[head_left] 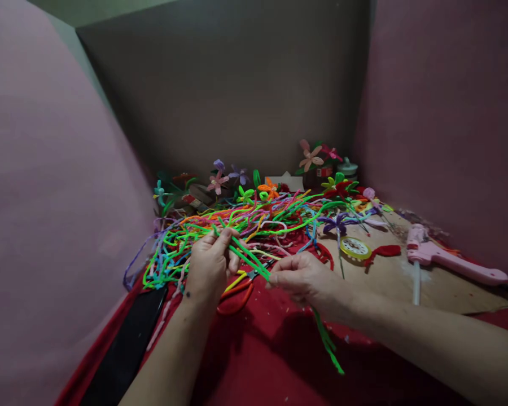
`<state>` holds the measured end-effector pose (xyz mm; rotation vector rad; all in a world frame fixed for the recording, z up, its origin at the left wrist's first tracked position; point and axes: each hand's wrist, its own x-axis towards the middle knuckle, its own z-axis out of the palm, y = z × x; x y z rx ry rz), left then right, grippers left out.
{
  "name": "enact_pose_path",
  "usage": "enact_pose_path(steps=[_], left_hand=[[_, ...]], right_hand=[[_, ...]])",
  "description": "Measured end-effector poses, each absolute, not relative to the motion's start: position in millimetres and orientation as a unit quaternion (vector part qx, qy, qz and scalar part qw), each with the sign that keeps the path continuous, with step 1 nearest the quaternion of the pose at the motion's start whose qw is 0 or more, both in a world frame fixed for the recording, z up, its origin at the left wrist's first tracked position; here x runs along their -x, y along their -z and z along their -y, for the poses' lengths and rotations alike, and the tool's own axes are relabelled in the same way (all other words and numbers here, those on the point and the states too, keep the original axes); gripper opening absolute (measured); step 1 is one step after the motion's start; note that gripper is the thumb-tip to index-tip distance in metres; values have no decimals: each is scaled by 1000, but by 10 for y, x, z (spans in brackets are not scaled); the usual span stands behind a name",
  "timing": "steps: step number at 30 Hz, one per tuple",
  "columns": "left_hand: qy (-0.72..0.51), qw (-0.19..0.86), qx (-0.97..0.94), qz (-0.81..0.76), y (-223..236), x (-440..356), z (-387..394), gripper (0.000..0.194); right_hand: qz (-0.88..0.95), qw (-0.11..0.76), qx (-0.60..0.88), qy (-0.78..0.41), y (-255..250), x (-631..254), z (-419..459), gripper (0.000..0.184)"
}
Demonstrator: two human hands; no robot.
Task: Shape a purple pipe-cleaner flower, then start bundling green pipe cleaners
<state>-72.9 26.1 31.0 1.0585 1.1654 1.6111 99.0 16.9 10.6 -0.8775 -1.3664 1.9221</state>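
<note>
Green pipe cleaners (252, 260) run in a small bundle between my two hands, over the red cloth. My left hand (211, 259) is closed around their upper end, with short tips poking out past the fingers. Lower and to the right, my right hand (302, 276) pinches the same strands between thumb and fingers. Their loose ends hang out below the right hand. Partly hidden behind my left hand and the strands lie pliers (239, 287) with orange and yellow handles.
A tangled heap of multicoloured pipe cleaners (279, 214) spreads behind my hands, with pipe-cleaner flowers (218, 181) further back. On the right, cardboard (376, 282) carries a pink glue gun (452, 262) and a round yellow-rimmed item (355, 248). A black flat object (127, 349) lies left.
</note>
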Motion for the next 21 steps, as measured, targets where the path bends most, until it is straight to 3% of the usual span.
enact_pose_path(steps=[12,21], left_hand=[[-732,418,-365,-396,-381,806,-273,6],[-730,519,-278,-348,-586,810,-163,35]], right_hand=[[471,346,304,-753,-124,-1028,-138,13],[466,341,278,-767,-122,-1046,-126,14]])
